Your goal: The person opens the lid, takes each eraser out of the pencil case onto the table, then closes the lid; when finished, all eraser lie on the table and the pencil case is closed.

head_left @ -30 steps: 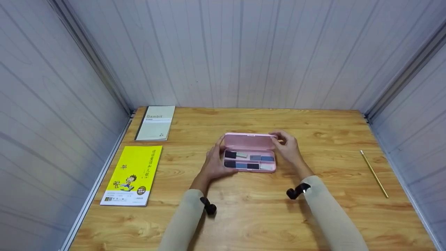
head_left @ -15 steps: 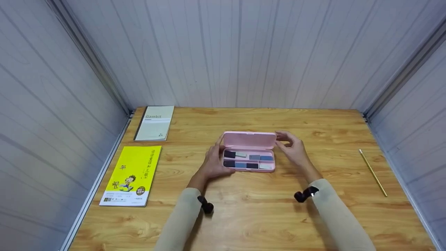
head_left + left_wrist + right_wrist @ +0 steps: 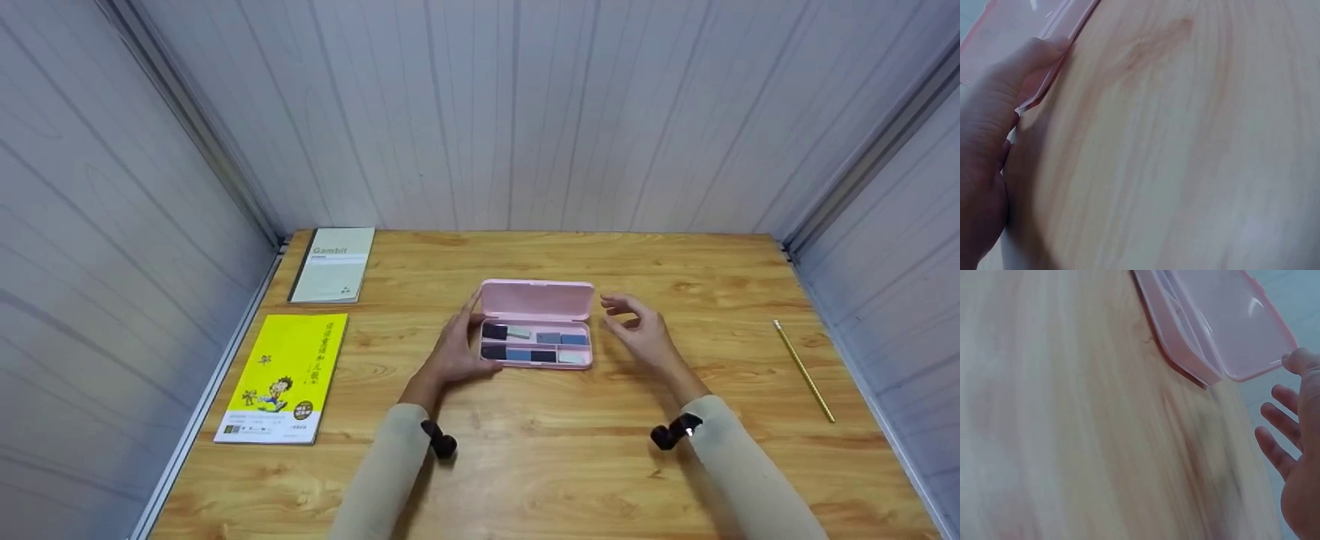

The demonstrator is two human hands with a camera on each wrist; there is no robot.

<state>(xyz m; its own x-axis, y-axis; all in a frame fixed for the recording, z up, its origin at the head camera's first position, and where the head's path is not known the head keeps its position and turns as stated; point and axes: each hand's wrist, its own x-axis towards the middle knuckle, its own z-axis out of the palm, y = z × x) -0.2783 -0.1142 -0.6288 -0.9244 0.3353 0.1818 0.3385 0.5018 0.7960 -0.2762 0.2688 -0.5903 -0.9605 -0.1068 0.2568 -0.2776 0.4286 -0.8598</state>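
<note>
A pink case (image 3: 536,322) lies in the middle of the wooden table (image 3: 540,465), its lid raised toward the far wall. Inside lie several small blocks in black, grey, blue and white. My left hand (image 3: 459,346) holds the case's left end, thumb at the front corner and fingers at the back; the left wrist view shows the fingers (image 3: 1027,62) against the pink case (image 3: 1044,34) edge. My right hand (image 3: 637,330) hovers just right of the case, fingers relaxed and spread, touching nothing. In the right wrist view the open pink case (image 3: 1213,326) lies beyond those fingers (image 3: 1278,439).
A yellow book (image 3: 287,375) lies at the left side of the table, with a grey-white notebook (image 3: 335,264) behind it. A pencil (image 3: 804,371) lies near the right edge. Panelled walls close in the table on three sides.
My right hand has let go of the lid's right end and drawn back to the right. The lid stands more upright. The left hand stays on the case.
</note>
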